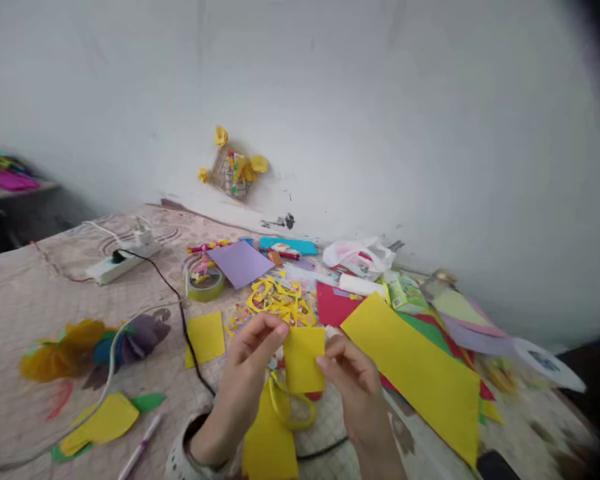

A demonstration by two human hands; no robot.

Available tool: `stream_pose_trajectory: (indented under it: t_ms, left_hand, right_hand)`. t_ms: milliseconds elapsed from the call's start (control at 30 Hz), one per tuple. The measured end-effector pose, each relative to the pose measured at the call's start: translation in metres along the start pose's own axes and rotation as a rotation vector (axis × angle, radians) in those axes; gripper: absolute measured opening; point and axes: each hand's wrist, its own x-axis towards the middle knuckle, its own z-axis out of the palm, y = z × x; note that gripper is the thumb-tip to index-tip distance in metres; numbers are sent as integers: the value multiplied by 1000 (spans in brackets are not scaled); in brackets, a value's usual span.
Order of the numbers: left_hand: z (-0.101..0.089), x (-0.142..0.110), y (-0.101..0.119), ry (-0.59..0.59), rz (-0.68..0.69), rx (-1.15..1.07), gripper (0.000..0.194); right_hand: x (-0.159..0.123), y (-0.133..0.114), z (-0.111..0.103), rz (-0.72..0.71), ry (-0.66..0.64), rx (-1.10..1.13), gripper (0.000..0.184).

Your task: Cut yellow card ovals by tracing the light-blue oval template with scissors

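Note:
Between my two hands a small yellow rectangle of craft sheet is held up over the table. My left hand pinches its upper left corner with thumb and fingers. At its right edge, my right hand grips it the same way. Below it lie yellow-handled scissors, their blades mostly hidden. Under the scissors is a longer yellow piece. Another yellow square lies left of my left hand, with a black cable across its edge. A large yellow sheet stretches out right of my right hand.
Yellow scraps are heaped behind my hands, near a tape roll and a purple sheet. A power strip trails cables across the left side. A pen and paper flowers lie front left. The wall rises behind.

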Motion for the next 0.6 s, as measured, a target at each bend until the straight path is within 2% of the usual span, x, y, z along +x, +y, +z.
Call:
stream_pose_trajectory:
  t_ms: [200,300,367,467,600]
  left_hand:
    - [3,-1,3,-139,-68,89,23]
    - [2,-1,3,-152,-80,123,24]
    - [2,-1,3,-158,-53,178,23]
    - [4,-3,5,-247,-24,291,20]
    - [12,-7,3,-312,-46,362,22]
  right_hand:
    - [3,-3,0,-2,104,88,20]
    - [4,-5,-1,3,102,80,19]
    - [3,-7,-1,38,62,65,11]
    - [0,-8,1,91,12,80,17]
    - [-2,-10,5,83,98,165,16]
